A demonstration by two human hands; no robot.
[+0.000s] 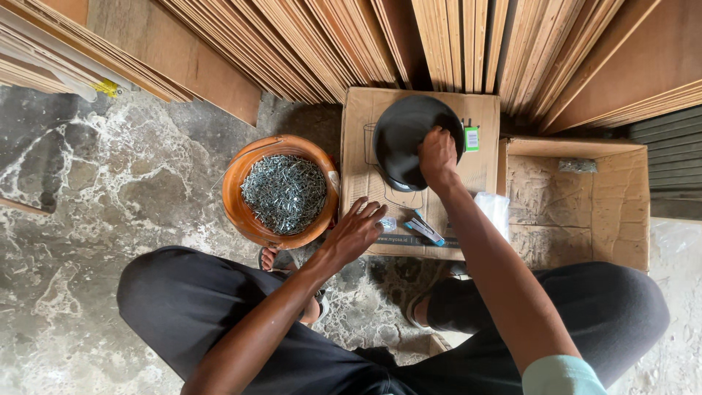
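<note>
Right hand (437,155) has its grip closed over the near edge of a black bowl (409,139), fingers curled down onto the rim so the bowl tilts up against the flattened cardboard box (365,132) beneath it. That box lies on the floor (110,190), just in front of a stack of thin wooden boards (453,44) leaning on edge along the back. Left hand (355,232) holds nothing: its grip is open, fingers spread and pointing toward the near edge of the cardboard, beside a small blue and white tool (425,230) that lies there; whether the fingertips touch the cardboard cannot be told. Just to the left of that hand sits an orange basin (241,212) filled with a heap of small grey nails (285,192), its rim close to the cardboard's left edge. A clear plastic bag (493,208) lies at the cardboard's right side, next to an open cardboard carton (629,212) farther right. The person crouches over the mottled grey stone floor in dark trousers, with a sandalled foot (272,257) showing under the left wrist.
</note>
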